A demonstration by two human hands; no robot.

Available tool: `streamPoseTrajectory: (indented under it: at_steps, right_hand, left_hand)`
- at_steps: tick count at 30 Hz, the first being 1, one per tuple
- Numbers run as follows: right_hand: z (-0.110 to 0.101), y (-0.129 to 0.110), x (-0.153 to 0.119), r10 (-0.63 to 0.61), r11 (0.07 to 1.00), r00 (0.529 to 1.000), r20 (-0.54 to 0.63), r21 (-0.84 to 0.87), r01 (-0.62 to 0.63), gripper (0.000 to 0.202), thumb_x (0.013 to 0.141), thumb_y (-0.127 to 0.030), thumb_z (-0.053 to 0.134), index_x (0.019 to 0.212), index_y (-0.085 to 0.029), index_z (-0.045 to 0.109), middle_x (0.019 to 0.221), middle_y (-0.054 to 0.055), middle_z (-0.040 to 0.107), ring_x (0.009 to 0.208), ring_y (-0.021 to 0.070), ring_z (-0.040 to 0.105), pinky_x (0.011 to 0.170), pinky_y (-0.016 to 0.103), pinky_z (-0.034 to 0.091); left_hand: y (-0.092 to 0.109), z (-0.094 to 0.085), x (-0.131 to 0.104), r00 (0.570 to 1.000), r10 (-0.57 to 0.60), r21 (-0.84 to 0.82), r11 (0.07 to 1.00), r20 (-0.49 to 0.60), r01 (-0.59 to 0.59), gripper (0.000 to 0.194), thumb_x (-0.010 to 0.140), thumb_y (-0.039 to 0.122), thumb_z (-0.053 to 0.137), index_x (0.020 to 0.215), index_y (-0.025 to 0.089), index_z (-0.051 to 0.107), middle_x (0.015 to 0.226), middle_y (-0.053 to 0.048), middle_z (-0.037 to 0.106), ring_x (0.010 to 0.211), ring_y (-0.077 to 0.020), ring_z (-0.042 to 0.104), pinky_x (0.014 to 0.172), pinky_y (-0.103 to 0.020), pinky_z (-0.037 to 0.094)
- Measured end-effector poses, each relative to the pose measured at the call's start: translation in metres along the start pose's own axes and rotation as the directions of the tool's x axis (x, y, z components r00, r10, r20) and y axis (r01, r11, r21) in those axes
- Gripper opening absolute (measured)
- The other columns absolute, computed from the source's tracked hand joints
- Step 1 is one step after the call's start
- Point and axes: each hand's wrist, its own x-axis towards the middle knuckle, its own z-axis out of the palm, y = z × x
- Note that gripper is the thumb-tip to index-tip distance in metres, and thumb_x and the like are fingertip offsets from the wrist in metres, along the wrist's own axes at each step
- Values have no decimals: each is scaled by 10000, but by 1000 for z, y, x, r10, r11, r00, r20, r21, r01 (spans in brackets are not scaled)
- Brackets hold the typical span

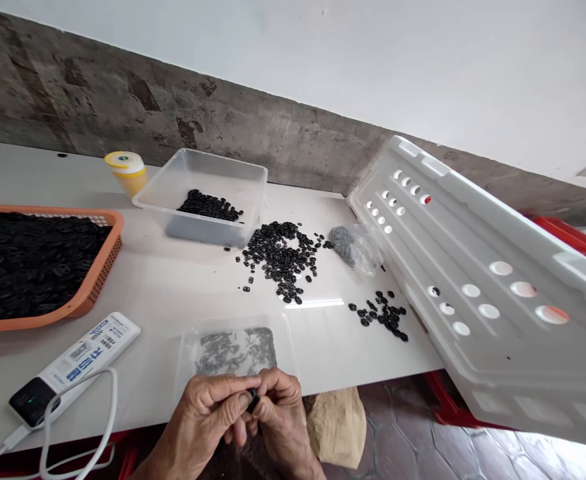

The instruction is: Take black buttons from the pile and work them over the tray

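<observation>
L-hand grip [213, 408], R-hand grip [281, 405] pinching blk part [253, 399], partly hiding clr tray [284, 343]; orange basket [97, 288] L.

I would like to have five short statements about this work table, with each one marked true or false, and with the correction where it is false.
1. The left hand and the right hand are together at one small black piece. True.
2. The orange basket stands to the right of the clear bin. False: it stands to the left of it.
3. The loose pile of black parts lies between the clear bin and the plastic bag. True.
4. The white device has nothing plugged into it. False: a white cable is plugged into its dark end.
5. The clear bin contains black parts. True.
</observation>
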Motion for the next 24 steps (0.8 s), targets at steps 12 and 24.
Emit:
streamPoseTrajectory:
  at_steps: [12, 24]
  right_hand:
    - [4, -5, 1, 9, 998, 999, -35, -60, -11, 313, 664, -403, 796, 648, -174, 583, 431, -39, 587, 358, 111, 535, 384, 196, 383]
    - [1, -11, 15, -11, 993, 998, -54, -115, 5, 333, 648, -402, 803, 625, -174, 561, 418, -38, 594, 335, 89, 483, 381, 179, 354]
  left_hand:
    - [-5, 0, 1, 995, 103, 54, 993, 1, -103, 249, 841, 273, 638, 1065, 346, 721, 511, 29, 648, 411, -85, 590, 436, -154, 462]
    - [7, 4, 11, 1000, 14, 68, 998, -21, -12, 339, 801, 431, 647, 1029, 204, 756, 475, -16, 628, 426, -120, 557, 442, -209, 459]
